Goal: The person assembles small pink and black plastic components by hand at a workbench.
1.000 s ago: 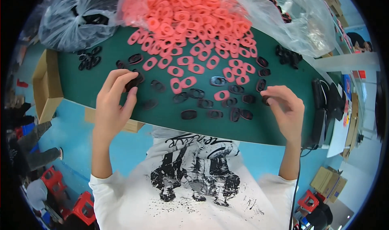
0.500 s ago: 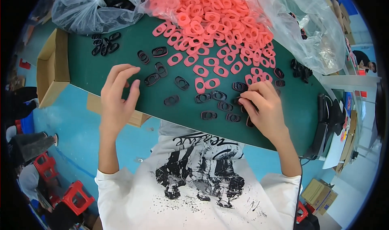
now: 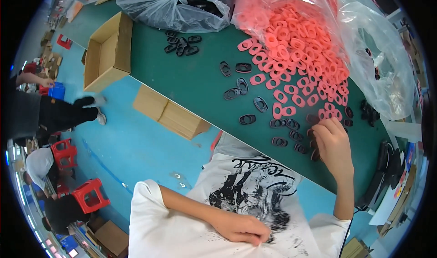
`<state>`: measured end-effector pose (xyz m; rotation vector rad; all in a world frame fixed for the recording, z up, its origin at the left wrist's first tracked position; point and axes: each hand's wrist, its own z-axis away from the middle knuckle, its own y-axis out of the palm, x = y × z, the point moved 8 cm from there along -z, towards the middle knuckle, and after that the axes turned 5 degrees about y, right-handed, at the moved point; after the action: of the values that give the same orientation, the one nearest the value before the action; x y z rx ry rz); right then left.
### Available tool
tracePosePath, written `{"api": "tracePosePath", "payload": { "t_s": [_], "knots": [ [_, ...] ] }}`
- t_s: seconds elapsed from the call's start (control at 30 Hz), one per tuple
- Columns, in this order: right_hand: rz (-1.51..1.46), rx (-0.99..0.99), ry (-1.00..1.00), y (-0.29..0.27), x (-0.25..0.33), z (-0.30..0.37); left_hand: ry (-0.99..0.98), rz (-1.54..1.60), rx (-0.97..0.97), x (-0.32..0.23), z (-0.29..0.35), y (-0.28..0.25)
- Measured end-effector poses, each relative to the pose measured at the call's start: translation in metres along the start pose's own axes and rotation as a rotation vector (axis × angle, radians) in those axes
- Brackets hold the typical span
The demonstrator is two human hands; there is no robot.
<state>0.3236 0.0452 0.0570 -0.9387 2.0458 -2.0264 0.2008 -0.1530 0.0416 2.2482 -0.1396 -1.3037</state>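
Note:
My left hand (image 3: 243, 228) is in front of my white printed shirt (image 3: 255, 194), fingers curled together against the fabric; whatever they may pinch is hidden. At the right of the green table, my right hand (image 3: 334, 144) has its fingers bent down and closed at a small black oval ring piece (image 3: 311, 133), mostly covered by the fingers. Several similar black ring pieces (image 3: 279, 142) lie just left of it. Pink ring pieces (image 3: 288, 111) lie flat beyond the black ones, spreading from a large pink heap (image 3: 296, 39).
Clear plastic bags (image 3: 159, 7) stand along the far edge. An open cardboard box (image 3: 120, 48) is at the table's left end, near a small cluster of black pieces (image 3: 180, 48). Another carton (image 3: 168, 112) sits below the front edge. People and red stools (image 3: 88, 196) are at left.
My left hand has left the air above the table and come down to my shirt, its fingers now curled. The view has swung left; my right hand stays by the black pieces.

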Motion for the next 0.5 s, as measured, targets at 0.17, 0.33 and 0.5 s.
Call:
{"api": "tracePosePath", "payload": {
  "t_s": [0.17,0.33,0.5],
  "knots": [
    [0.001,-0.077,-0.032,0.000,0.000,0.000,-0.104,-0.841,-0.260,0.033,0.010,-0.073],
    [-0.029,-0.042,0.032,0.004,-0.006,0.003,0.037,-1.171,-0.388,-0.020,0.016,-0.088],
    [0.078,-0.046,0.064,0.008,-0.005,0.009,0.163,-2.113,-0.891,-0.170,0.035,-0.196]
  ]
}}
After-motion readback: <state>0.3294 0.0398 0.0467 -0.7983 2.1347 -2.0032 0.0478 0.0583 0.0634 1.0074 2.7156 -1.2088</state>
